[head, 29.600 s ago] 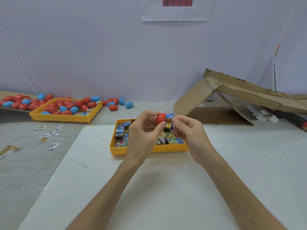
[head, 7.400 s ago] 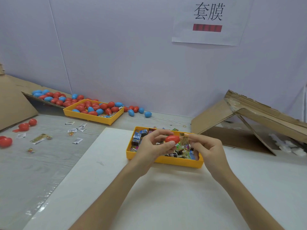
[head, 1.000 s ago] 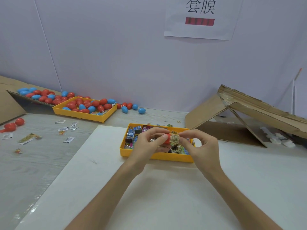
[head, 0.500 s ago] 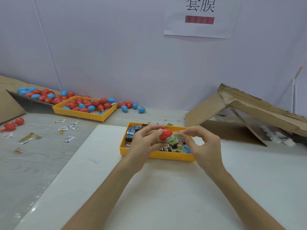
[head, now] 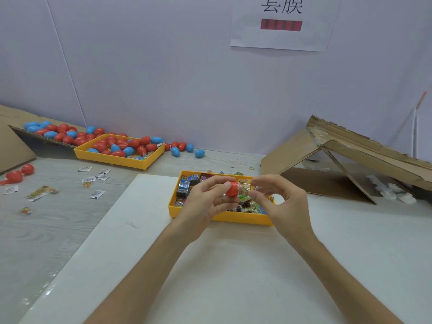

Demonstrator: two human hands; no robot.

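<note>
Over on the left, two loose eggs (head: pixel 21 173), both red, are lying on the gray table (head: pixel 58 230), and a few small packets (head: pixel 95 194) are lying near them. Two yellow trays are sitting out: the far tray (head: pixel 112 159) is holding lots of red and blue eggs, and the near tray (head: pixel 233 217) is holding shiny wrappers. Two hands are working just above the near tray. The left hand (head: pixel 205 202) is curling its fingers (head: pixel 221 187) round one red egg (head: pixel 231 189), gripping its left end. One see-through printed sleeve (head: pixel 244 188) is sitting over the egg's right end. The right hand (head: pixel 284 204) is pinching that sleeve between thumb and fingertips (head: pixel 258 182). The egg is lying sideways between the two hands. One bent cardboard sheet (head: pixel 350 146) is leaning on the right.
</note>
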